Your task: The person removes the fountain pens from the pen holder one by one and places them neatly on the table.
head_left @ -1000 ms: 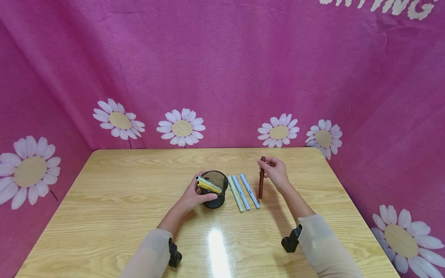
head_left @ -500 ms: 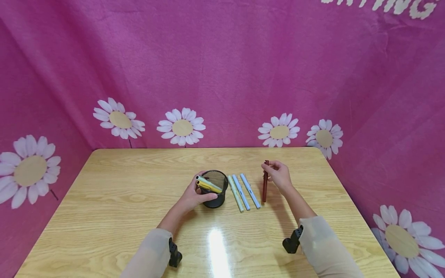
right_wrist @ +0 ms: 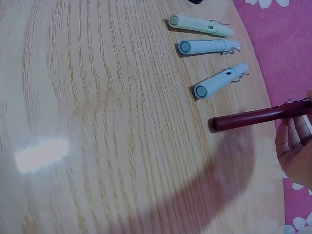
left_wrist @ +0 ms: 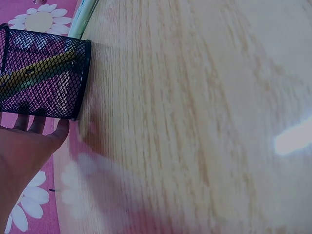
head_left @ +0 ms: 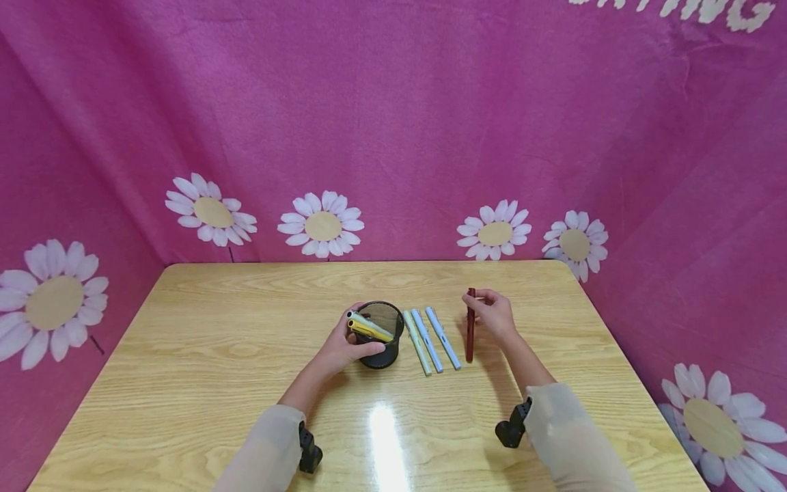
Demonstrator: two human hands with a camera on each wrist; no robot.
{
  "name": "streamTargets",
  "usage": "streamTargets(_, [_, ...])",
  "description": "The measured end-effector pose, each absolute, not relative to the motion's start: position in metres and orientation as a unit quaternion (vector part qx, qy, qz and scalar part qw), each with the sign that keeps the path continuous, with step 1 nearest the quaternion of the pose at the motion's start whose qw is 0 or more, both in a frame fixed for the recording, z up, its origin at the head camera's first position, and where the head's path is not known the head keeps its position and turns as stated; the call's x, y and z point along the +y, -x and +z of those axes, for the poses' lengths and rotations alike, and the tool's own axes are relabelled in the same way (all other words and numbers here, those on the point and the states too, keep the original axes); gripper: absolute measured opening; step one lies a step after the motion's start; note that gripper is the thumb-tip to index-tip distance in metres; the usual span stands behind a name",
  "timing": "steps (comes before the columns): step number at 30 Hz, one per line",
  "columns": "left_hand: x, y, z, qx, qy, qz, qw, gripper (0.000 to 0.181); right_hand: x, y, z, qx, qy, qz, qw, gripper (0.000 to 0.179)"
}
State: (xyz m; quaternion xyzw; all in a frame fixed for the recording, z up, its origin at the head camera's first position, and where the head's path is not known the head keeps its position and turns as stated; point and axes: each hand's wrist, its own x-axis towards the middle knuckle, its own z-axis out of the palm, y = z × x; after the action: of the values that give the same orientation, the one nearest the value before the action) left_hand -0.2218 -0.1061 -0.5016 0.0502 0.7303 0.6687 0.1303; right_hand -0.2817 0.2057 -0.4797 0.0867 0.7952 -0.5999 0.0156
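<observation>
My left hand grips a black mesh pen holder from its left side. Inside it lean a yellow pen and a pale green one. My right hand pinches the upper end of a dark red pen. In the right wrist view the red pen slants with its lower end at or just over the tabletop; contact is hard to tell. To its left lie a pale green pen and two light blue pens, one beside the green and one nearest the red.
A wooden table carries everything, with a bright light reflection near its front. Behind and at both sides hangs a pink curtain with printed daisies. Each sleeve bears a small black wrist camera.
The red pen and my right hand have shifted slightly right and toward me, and the pen stands lower. My left hand and the pen holder have stayed in place.
</observation>
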Motion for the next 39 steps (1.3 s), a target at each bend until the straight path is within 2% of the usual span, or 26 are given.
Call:
streamTargets(11, [-0.106,0.221,-0.500,0.730,-0.044,0.668,0.136,0.087,0.202,0.287,-0.492,0.769,-0.118,-0.627,0.034,0.037])
streamTargets(24, [-0.105,0.209,-0.472,0.713,-0.061,0.681,0.152,0.088,0.194,0.289,-0.502,0.771,-0.127,-0.623,0.034,0.041])
streamTargets(30, [-0.106,0.210,-0.474,0.714,-0.060,0.680,0.153,0.090,0.188,0.290,-0.504,0.784,-0.138,-0.605,0.028,0.041])
streamTargets(39, [-0.106,0.221,-0.500,0.724,-0.051,0.674,0.136,0.090,0.181,0.289,-0.508,0.807,-0.141,-0.574,0.021,0.037])
